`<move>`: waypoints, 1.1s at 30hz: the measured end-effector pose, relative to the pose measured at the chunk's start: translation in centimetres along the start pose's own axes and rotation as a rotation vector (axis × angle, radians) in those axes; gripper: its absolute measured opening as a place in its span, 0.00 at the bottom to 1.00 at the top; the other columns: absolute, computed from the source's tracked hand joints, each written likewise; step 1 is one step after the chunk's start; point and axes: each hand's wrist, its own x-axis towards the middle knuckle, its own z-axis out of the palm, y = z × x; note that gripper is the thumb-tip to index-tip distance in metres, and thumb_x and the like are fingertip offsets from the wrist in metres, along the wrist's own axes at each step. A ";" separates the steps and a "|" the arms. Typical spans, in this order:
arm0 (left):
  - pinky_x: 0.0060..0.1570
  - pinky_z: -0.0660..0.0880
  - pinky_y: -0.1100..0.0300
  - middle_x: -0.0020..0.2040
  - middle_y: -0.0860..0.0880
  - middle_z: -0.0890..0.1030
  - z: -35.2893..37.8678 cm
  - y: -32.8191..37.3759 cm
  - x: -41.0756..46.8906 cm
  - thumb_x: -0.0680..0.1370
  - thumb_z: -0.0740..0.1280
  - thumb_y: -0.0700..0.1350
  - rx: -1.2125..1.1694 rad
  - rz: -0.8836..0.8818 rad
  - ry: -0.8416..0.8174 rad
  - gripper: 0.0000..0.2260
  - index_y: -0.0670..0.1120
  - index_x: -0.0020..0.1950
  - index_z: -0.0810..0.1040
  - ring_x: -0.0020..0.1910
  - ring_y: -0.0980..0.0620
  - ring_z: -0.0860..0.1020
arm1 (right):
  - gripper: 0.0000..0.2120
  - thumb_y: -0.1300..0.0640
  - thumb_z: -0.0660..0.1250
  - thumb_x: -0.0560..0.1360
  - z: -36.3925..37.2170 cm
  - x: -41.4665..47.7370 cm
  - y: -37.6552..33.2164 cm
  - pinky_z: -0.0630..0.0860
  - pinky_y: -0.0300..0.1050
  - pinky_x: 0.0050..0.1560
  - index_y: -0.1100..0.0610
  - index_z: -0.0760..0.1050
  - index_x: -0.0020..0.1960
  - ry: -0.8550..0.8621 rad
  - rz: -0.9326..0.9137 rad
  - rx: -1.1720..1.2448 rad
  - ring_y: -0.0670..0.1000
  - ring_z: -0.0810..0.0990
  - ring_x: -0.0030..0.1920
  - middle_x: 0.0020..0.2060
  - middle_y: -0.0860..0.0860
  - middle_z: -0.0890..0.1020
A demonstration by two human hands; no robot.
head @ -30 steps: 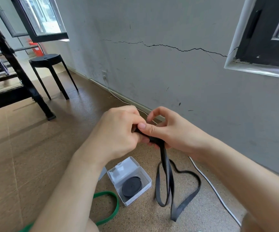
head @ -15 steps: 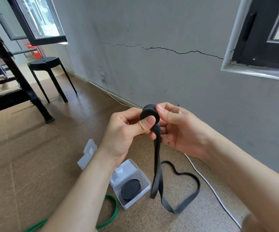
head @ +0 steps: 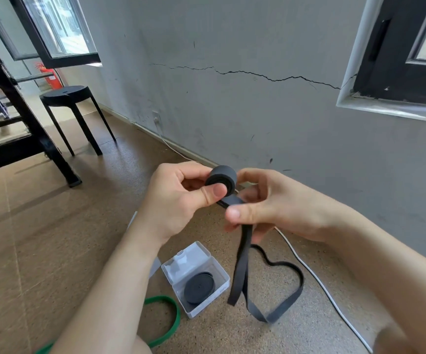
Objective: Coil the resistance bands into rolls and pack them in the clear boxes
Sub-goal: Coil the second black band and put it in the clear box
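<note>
A black resistance band [head: 242, 264] is partly wound into a small roll [head: 222, 178] held up in front of me. My left hand [head: 178, 198] pinches the roll between thumb and fingers. My right hand [head: 265, 203] grips the band's loose strap just below the roll; the rest hangs down and loops on the floor. Below, a clear box [head: 219, 270] stands open with a coiled black band [head: 199, 288] inside. A green band [head: 167, 325] lies on the floor at the lower left, partly hidden by my left forearm.
A second clear box [head: 132, 221] is mostly hidden behind my left wrist. A white cable [head: 319, 282] runs along the floor by the grey wall. A black stool [head: 72, 98] and a black metal frame [head: 28, 118] stand at the far left.
The roll has come into sight and been lifted up between my hands. My right thumb has slid down from the roll onto the loose strap.
</note>
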 end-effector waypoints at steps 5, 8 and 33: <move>0.38 0.71 0.66 0.35 0.57 0.81 -0.9 -0.5 0.1 0.63 0.74 0.54 0.254 -0.024 0.058 0.06 0.56 0.38 0.83 0.35 0.58 0.77 | 0.06 0.55 0.76 0.70 0.7 0.6 0.1 0.73 0.36 0.31 0.54 0.80 0.41 0.239 -0.105 -0.519 0.44 0.79 0.27 0.26 0.48 0.81; 0.39 0.71 0.69 0.37 0.55 0.80 -1.0 -0.1 0.0 0.64 0.74 0.49 0.391 0.057 0.016 0.07 0.57 0.40 0.81 0.37 0.58 0.77 | 0.07 0.53 0.74 0.72 0.1 0.3 -0.2 0.71 0.36 0.31 0.57 0.82 0.42 0.168 -0.083 -0.362 0.46 0.76 0.28 0.27 0.49 0.78; 0.29 0.74 0.53 0.27 0.35 0.74 2.0 0.4 -0.1 0.66 0.72 0.40 -0.407 -0.019 0.008 0.11 0.33 0.38 0.75 0.21 0.38 0.75 | 0.23 0.38 0.61 0.72 0.5 1.4 0.8 0.60 0.36 0.25 0.59 0.75 0.43 -0.044 -0.039 0.418 0.51 0.77 0.33 0.34 0.55 0.79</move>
